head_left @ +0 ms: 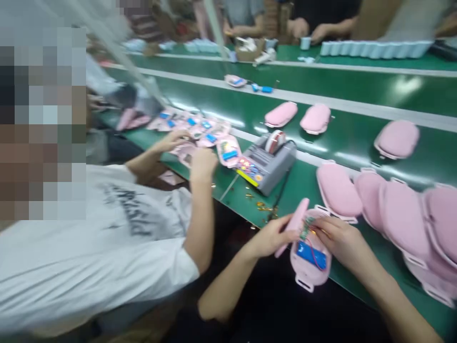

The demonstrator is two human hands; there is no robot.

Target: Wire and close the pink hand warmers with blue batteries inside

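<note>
Holding an open pink shell (310,267) at the near edge of the green worktop (357,95), half over the lip. Left hand (271,236) pinching a pink lid (294,224) between thumb and fingers, tilted up on edge, long axis running from lower left to upper right. Right hand (339,238) curled over the shell's upper end, fingers closed on a small green circuit board (306,228) with thin red wires (314,252) trailing down. Shell smooth, matte plastic, oval, with a strap loop at each end; long axis running from near the hands down toward the wearer, hollow side up. Blue rectangular battery (311,255) seated across the hollow, glossy.

Lying just right of the hands, a row of closed pink cases (392,209), rounded and pebble-shaped, overlapping each other. More pink cases (316,118) farther back on the belt, well apart. Standing left of these, a grey boxy tape dispenser (269,162) with a roll on top and coloured buttons on its sloped face. Scattered near it, small brass-coloured screws (264,206). At left, a co-worker in a white T-shirt (89,238) with both hands on open pink shells (200,133) showing blue batteries. Blurred throughout; finer detail not readable.
</note>
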